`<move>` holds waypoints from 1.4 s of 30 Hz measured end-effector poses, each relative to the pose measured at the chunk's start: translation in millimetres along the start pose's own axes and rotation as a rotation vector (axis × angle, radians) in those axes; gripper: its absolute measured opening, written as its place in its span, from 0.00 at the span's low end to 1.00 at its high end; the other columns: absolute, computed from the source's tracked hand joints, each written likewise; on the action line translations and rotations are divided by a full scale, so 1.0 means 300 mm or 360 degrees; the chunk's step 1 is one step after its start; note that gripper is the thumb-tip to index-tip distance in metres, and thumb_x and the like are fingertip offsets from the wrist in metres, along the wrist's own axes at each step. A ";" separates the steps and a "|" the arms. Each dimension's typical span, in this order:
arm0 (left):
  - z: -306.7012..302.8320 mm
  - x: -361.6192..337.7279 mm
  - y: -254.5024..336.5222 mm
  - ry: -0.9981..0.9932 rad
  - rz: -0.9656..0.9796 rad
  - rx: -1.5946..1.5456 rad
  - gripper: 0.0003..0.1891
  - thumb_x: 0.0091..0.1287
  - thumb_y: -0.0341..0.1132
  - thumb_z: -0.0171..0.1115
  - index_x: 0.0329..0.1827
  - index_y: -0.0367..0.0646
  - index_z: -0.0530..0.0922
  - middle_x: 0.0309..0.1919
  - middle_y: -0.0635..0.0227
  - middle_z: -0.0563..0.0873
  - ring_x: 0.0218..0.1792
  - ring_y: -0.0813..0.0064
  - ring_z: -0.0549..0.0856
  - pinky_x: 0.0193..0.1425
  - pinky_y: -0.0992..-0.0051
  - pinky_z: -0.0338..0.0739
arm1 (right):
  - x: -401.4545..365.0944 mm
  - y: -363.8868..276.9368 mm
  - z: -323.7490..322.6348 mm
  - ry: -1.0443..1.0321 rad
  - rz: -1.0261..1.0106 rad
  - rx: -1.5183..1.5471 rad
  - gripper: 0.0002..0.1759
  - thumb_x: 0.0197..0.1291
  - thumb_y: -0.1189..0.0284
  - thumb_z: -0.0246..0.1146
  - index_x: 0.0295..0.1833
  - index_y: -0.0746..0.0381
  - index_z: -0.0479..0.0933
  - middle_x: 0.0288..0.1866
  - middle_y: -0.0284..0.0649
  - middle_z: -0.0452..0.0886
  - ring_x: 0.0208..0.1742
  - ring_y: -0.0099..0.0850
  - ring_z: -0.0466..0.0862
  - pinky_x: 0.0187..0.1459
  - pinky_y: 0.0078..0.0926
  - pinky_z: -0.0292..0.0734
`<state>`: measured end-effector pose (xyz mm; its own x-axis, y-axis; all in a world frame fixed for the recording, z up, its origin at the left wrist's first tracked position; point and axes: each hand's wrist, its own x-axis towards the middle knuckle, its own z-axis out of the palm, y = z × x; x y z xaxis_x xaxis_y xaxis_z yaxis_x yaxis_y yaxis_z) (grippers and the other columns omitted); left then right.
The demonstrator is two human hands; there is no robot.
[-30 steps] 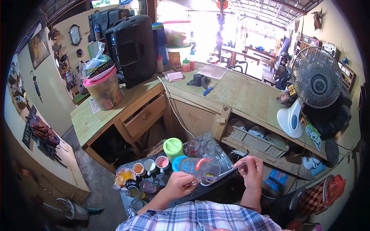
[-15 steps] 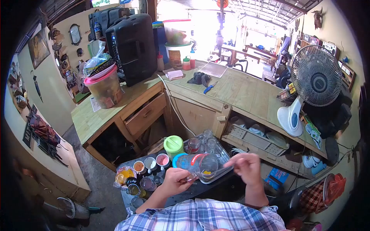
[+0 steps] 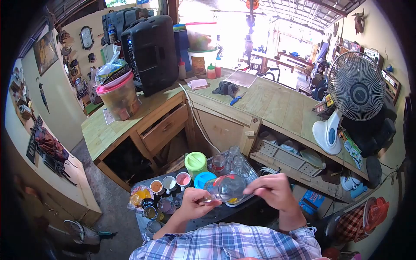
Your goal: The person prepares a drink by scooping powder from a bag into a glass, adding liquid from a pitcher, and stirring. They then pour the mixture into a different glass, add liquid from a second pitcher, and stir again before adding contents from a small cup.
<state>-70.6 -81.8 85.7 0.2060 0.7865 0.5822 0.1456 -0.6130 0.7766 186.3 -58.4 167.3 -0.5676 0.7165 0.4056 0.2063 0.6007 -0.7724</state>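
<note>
My left hand [image 3: 197, 203] is closed on the handle side of a clear glass mug [image 3: 227, 187] with red marking, held tilted above the low table. At the mug's right side is my right hand [image 3: 273, 190], its fingers bent and close together; whether they hold something is too small to tell. Behind the mug lies a blue lid [image 3: 204, 178], next to a green-lidded container [image 3: 195, 162]. Cups with white [image 3: 169, 183], pink [image 3: 183, 179] and orange [image 3: 156, 186] contents stand to the left. Several glasses [image 3: 234, 161] rest in a tray [image 3: 253, 172] behind.
More glass mugs [image 3: 166, 206] and a bag with something orange [image 3: 140, 197] are on the dark table [image 3: 190, 225]. Beyond stands a wooden counter [image 3: 277, 97] with a black speaker [image 3: 151, 56], a pink-rimmed bucket [image 3: 119, 97] and a fan [image 3: 357, 91]. A shelf [image 3: 294, 162] lies below.
The mug has turned and shortened in view, uncovering more of the blue lid. My right hand has moved slightly left and down, and the view has shifted slightly.
</note>
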 end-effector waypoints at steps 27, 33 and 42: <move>0.017 -0.015 0.015 -0.0084 -0.0109 -0.0160 0.12 0.51 0.28 0.77 0.20 0.42 0.77 0.10 0.82 0.66 0.14 0.93 0.62 0.19 0.85 0.51 | -0.042 -0.021 -0.007 0.0482 -0.0484 -0.0473 0.01 0.62 0.74 0.56 0.38 0.59 0.72 0.32 0.34 0.80 0.34 0.34 0.75 0.42 0.33 0.67; 0.014 -0.025 0.009 -0.0140 -0.0112 -0.0237 0.12 0.51 0.26 0.77 0.21 0.42 0.77 0.11 0.83 0.67 0.15 0.94 0.61 0.19 0.85 0.50 | -0.031 -0.022 0.022 0.0316 -0.0523 -0.0453 0.05 0.59 0.76 0.60 0.41 0.58 0.74 0.31 0.32 0.80 0.33 0.34 0.75 0.45 0.34 0.66; -0.001 -0.027 0.036 -0.0251 -0.0281 -0.0580 0.19 0.51 0.23 0.75 0.16 0.44 0.68 0.14 0.85 0.63 0.18 0.93 0.59 0.22 0.85 0.52 | -0.028 -0.027 0.017 0.0163 -0.0507 -0.0459 0.08 0.59 0.68 0.62 0.43 0.56 0.82 0.34 0.27 0.83 0.37 0.32 0.74 0.52 0.34 0.65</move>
<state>-70.9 -94.9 89.2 0.3583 0.8384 0.4107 -0.1535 -0.3810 0.9117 185.3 -71.2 167.6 -0.5599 0.5024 0.6589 0.2562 0.8612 -0.4390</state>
